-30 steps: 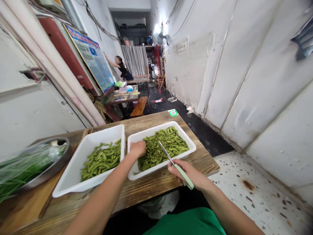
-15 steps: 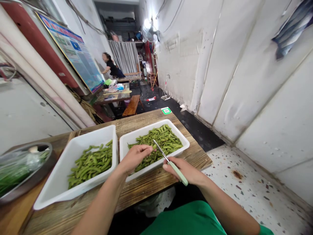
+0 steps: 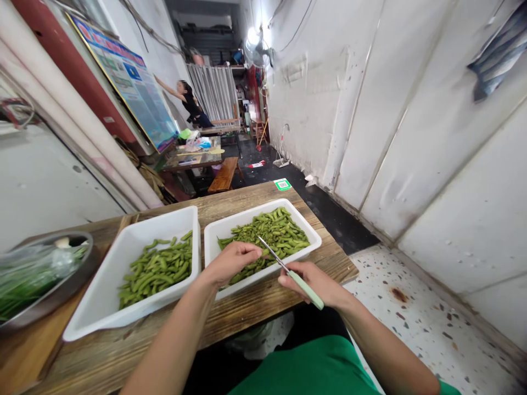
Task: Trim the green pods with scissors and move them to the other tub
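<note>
right hand grips scissors, left hand pinched near the blades over pods in the right tray, can't tell if holding one; a misjudged snip could nick it.

Likely small eatery: QR-code sticker, wooden bench, wall poster.

The wooden tabletop is occupied by two adjacent white plastic trays, a wooden board and a green-edged QR-code card.
</note>
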A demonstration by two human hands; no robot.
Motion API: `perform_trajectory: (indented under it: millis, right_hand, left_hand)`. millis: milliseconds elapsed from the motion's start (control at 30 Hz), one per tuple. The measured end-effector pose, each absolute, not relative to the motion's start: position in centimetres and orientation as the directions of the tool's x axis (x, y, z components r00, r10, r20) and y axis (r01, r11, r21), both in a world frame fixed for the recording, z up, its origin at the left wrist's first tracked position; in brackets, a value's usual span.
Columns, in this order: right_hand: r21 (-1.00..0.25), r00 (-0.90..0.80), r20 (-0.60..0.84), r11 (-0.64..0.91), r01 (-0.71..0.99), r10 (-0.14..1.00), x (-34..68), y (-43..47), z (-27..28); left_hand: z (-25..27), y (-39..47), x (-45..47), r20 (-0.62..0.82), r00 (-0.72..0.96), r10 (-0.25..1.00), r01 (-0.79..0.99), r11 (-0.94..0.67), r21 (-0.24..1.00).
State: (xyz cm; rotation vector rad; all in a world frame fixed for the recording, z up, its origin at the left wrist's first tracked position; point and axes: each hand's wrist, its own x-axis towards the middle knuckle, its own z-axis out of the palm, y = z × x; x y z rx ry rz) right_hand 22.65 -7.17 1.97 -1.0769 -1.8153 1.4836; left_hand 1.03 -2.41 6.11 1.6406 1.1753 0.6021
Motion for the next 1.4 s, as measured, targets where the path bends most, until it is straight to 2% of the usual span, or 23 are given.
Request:
perform_trajectory:
  millis: [133,233,333,500,633,733,933,1133,1267,1333,1400]
  right_hand:
    - [-0.98,-0.48,-0.137,-0.047,0.194,0.866,22.5,-6.8,1.0]
    - [-0.989,-0.462,-0.131,-0.079,0.129,0.877,22.4,-6.6,0.8]
    - [-0.995,-0.482,-0.095,-0.079,0.052,0.871,22.3,-6.8,0.7]
    - [-0.995,-0.498,-0.1,-0.101,0.025,0.861,21.7,-7.1,0.6]
    - [-0.996,-0.483,-0.081,-0.056,0.065,0.872,21.3,-7.1,0.4]
    - [-0.997,-0.48,-0.07,-0.041,0.07,0.874,21.2,-7.2,0.5]
    - [-0.997,-0.488,-0.073,-0.053,0.056,0.87,21.1,-7.1,0.7]
    - [-0.992,-0.444,-0.095,-0.048,0.116,0.891,21.1,-6.6,0.6]
    - [-0.988,-0.425,-0.143,-0.105,0.112,0.894,21.2,-6.5,0.7]
    - [-0.986,-0.408,-0.166,-0.143,0.087,0.898,21.4,-6.6,0.8]
    - [-0.983,-0.402,-0.181,-0.172,0.059,0.898,21.6,-6.6,0.7]
  left_hand:
    - [5.5,-2.2,1.2,-0.145,0.346,0.927,0.355,0.014,0.935]
    - [4.9,-2.2,1.2,-0.166,0.278,0.946,0.138,0.132,0.982]
    - [4.4,-2.4,1.5,-0.202,0.21,0.956,-0.124,0.231,0.965]
    - [3.5,-2.8,2.8,-0.183,-0.068,0.981,-0.385,0.143,0.912]
    - [3.3,-3.6,4.2,-0.224,-0.073,0.972,-0.46,0.167,0.872]
    - [3.3,-4.0,4.9,-0.193,-0.109,0.975,-0.411,0.132,0.902]
    - [2.8,-4.2,5.1,-0.103,-0.16,0.982,-0.176,0.074,0.982]
    - [2.5,-4.2,5.1,-0.052,-0.166,0.985,-0.028,0.048,0.998]
    - [2.2,-3.8,4.0,-0.015,-0.19,0.982,0.048,0.025,0.999]
    - [2.4,-3.7,2.1,0.08,-0.261,0.962,0.18,-0.033,0.983]
    - [3.0,-3.9,-0.7,0.256,-0.36,0.897,0.439,-0.079,0.895]
